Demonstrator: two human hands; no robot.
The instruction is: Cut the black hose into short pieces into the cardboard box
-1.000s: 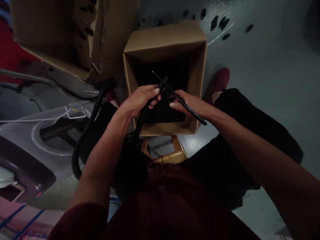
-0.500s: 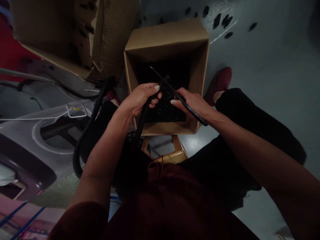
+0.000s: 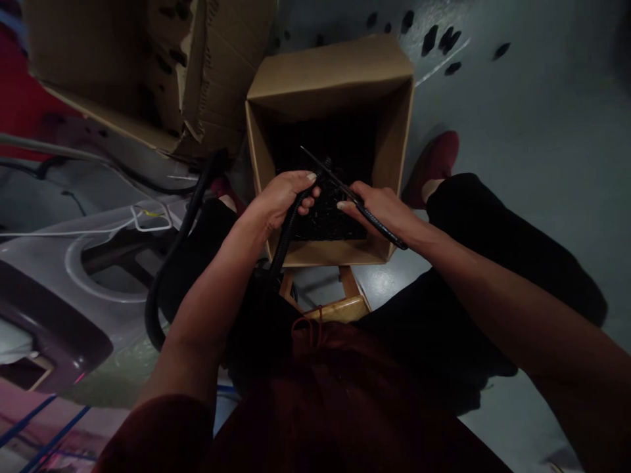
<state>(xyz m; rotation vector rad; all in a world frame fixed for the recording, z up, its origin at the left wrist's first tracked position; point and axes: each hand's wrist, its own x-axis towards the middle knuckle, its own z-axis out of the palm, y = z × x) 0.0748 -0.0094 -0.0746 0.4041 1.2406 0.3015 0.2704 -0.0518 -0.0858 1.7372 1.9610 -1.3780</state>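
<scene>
My left hand is closed around a black ribbed tube that runs down toward my lap. In my right hand is a long, dark tool with a thin pointed end and a black handle; its exact kind is hard to make out. The tool's thin part crosses near the tube's upper end, and whether they touch is unclear. Both hands are over an open cardboard box, which holds a heap of small black pieces.
Another cardboard box stands at the upper left. A grey plastic stool lies on the left beside a thick black hose. Below the central box is a wooden stool. Dark pieces lie on the floor.
Both hands have shifted slightly down, and the tool's pointed end has come down and a little right. Each hand keeps its hold.
</scene>
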